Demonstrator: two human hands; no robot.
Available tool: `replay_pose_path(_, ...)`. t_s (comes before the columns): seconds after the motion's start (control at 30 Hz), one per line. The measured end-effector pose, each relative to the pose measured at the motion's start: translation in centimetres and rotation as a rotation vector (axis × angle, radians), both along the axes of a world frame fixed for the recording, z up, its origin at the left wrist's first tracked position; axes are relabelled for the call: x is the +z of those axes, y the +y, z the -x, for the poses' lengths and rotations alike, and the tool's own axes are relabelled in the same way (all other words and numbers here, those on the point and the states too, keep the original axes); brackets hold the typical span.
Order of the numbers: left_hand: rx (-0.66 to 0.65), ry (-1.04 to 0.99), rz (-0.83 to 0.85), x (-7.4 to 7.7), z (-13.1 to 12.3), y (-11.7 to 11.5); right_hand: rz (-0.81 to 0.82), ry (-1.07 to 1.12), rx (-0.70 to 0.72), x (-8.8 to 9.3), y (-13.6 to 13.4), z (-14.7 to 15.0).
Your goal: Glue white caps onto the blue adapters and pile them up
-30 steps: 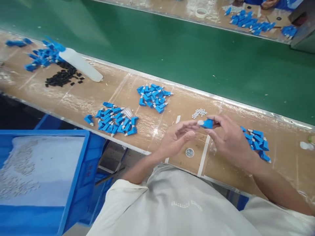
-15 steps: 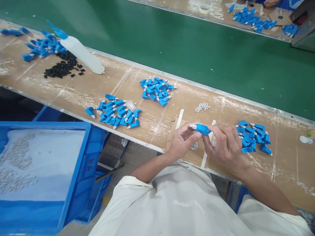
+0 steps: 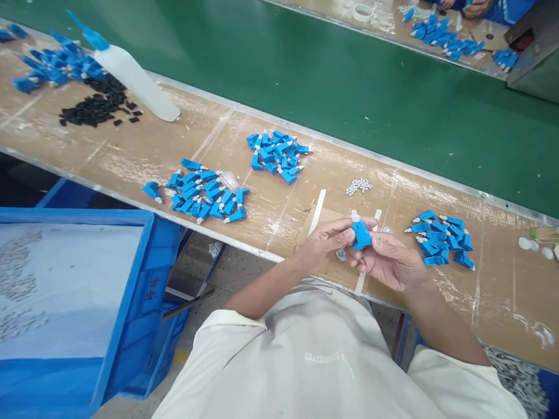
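Observation:
Both my hands hold one blue plastic part with a white tip (image 3: 361, 234) over the workbench, its white end pointing away from me. My left hand (image 3: 325, 240) pinches it from the left between thumb and fingers. My right hand (image 3: 395, 259) grips its lower right side with thumb and fingertips. Beneath the hands lies a cardboard sheet (image 3: 334, 269) with white strips, and a small clear round dish (image 3: 341, 254) shows partly behind my left fingers. Beyond them sits a small heap of tiny grey-white pieces (image 3: 358, 186). Similar blue parts (image 3: 441, 237) lie in a pile to the right.
More blue part piles (image 3: 209, 192) lie left on the brown bench (image 3: 257, 233). A white squeeze bottle (image 3: 135, 81) lies by black pieces (image 3: 94, 105). A blue crate (image 3: 144, 279) stands lower left. Across the green belt (image 3: 305, 75), another person's hands (image 3: 476, 8) show.
The blue part has turned from lying sideways to white tip pointing away from me. My right hand has rolled over, its fingers now underneath. The view has shifted slightly.

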State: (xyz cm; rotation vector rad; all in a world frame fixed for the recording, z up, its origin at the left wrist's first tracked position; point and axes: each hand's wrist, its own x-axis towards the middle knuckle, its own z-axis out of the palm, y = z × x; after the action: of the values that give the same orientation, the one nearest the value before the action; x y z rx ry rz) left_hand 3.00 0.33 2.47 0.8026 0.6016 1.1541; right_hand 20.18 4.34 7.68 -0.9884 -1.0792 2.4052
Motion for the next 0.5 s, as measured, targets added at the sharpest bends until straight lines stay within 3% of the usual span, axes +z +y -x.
replay_pose_path(0.17, -0.042, -0.115, 0.101, 0.3, 0.0, 0.0, -0.021, 0.015, 0.023, -0.4, -0.5, -0.2)
replay_pose_path(0.23, 0.037, -0.114, 0.109, 0.2, 0.6, 0.1, -0.182, -0.067, 0.01, -0.4, -0.7, -1.2)
replay_pose_path(0.37, 0.27, -0.104, 0.193, -1.3, 2.5, 0.4, -0.711, -0.512, -0.217, -2.0, -1.0, -3.4)
replay_pose_path(0.43, 0.3, -0.101, 0.285, -2.6, 3.1, 0.5, -0.805, -0.645, -0.218, -3.7, -1.2, -3.6)
replay_pose_path(0.5, 0.302, -0.12, 0.382, -3.7, 3.1, 0.5, -0.795, -0.634, -0.159, -5.6, -1.4, -3.0)
